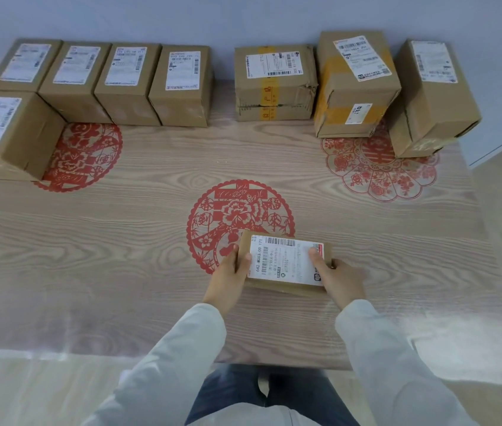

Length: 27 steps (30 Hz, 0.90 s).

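Two hands share the load here. My left hand [231, 273] grips the left short end of the parcel [285, 262], and my right hand [340, 279] grips the right short end. Each thumb lies on top and the fingers curl round the end. I judge the two-ended hold is meant to keep the flat parcel level and its label [286, 261] readable.

The parcel sits near the middle of the table [120, 241], a little right of centre, over the near right edge of the red paper-cut [228, 210]. I cannot tell whether it rests on the wood or is just clear of it.

Its long axis runs left to right, with the right end turned slightly nearer. The label faces up, and its large number line reads from near to far along the left end, so the print's top is to the left.

Boxes on the far left [126, 84] stand label-up in a tidy row along the wall, and boxes on the far right [354, 84] form a second group. I judge this parcel is being checked so it can join one of the groups.
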{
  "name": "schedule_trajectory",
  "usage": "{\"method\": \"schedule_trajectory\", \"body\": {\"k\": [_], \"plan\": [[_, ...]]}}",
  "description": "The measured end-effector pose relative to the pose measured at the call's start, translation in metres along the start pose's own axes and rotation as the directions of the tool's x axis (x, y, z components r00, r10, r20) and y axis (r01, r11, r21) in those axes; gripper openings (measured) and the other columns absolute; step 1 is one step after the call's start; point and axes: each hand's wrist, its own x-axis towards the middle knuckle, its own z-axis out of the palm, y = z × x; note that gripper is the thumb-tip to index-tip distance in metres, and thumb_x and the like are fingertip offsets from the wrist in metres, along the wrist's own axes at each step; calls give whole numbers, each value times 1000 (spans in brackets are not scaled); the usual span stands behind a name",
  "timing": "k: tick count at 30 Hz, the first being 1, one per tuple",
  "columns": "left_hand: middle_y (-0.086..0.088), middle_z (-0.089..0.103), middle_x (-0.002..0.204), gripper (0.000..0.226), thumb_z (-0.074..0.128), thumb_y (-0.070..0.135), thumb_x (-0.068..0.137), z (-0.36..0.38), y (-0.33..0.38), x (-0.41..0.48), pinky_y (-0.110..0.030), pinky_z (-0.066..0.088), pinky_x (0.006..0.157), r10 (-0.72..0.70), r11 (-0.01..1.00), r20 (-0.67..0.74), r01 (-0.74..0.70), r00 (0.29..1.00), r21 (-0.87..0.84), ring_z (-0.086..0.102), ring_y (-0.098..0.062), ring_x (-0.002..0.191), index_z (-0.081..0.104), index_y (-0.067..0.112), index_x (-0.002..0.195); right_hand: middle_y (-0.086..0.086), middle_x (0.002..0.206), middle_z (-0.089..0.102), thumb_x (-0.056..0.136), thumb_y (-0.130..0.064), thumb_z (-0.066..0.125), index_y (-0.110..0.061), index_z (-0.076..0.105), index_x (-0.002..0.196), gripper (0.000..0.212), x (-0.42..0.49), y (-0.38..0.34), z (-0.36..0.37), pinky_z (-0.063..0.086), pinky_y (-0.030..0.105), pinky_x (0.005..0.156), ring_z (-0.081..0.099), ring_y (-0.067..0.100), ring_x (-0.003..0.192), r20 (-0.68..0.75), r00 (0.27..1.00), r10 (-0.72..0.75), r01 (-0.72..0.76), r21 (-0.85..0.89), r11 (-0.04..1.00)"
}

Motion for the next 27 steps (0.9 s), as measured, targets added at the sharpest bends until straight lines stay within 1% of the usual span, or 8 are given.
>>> {"method": "schedule_trajectory", "body": {"k": [3,5,7,9,11,16,21,27], "plan": [[4,56,135,49,33,45,100,3,-5,0,-34,38,104,-27,999,23,27,999,-20,52,-17,124,34,22,144,9,110,63,85,-68,42,-10,58,112,66,4,0,10,44,39,91,57,27,104,-63,998,-8,5,-37,999],[8,46,144,60,34,51,98,3,-2,-1,-37,30,113,-39,996,17,40,999,-76,43,-14,132,21,25,151,16,143,42,88,-64,42,-8,36,142,78,1,0,14,32,45,108,36,32,133,-196,978,-70,45,-132,990],[10,36,149,65,34,51,98,2,3,-2,-30,19,115,-35,992,-23,32,999,-121,32,-12,139,10,25,153,15,157,17,95,-50,38,-6,17,150,74,-9,-5,16,15,44,118,8,30,146,-301,911,-283,187,-311,932],[8,31,151,64,32,46,100,3,7,0,-26,17,110,-38,992,-59,30,998,-121,25,-13,142,7,23,154,14,159,6,97,-53,25,-4,11,151,74,-14,-14,22,0,41,120,-9,28,146,-220,833,-507,355,-490,796],[6,26,155,62,32,46,100,6,6,5,-31,17,114,-32,994,-65,25,997,-109,24,-15,143,7,25,154,9,159,-3,92,-57,3,-6,4,151,78,-8,-20,34,-8,39,119,-16,23,144,-69,785,-615,455,-610,649],[4,30,155,60,34,47,99,14,-1,11,-39,29,115,-31,990,-39,25,999,-139,32,-13,140,14,27,153,13,151,34,101,-45,5,0,34,142,68,6,-28,52,8,42,114,17,25,143,54,741,-669,513,-689,512],[12,40,142,53,35,37,101,14,0,10,-11,35,94,-23,984,-30,17,999,-176,43,-2,123,17,26,151,11,141,49,96,-36,28,-3,46,137,56,7,-25,55,11,41,114,40,28,135,42,726,-686,512,-700,498],[10,42,142,56,36,40,100,15,2,11,-25,37,105,-17,978,-38,8,999,-210,45,-6,124,18,25,151,10,131,59,98,-46,19,-6,52,132,62,9,-30,50,14,37,110,52,29,125,56,746,-664,524,-663,534]]}}
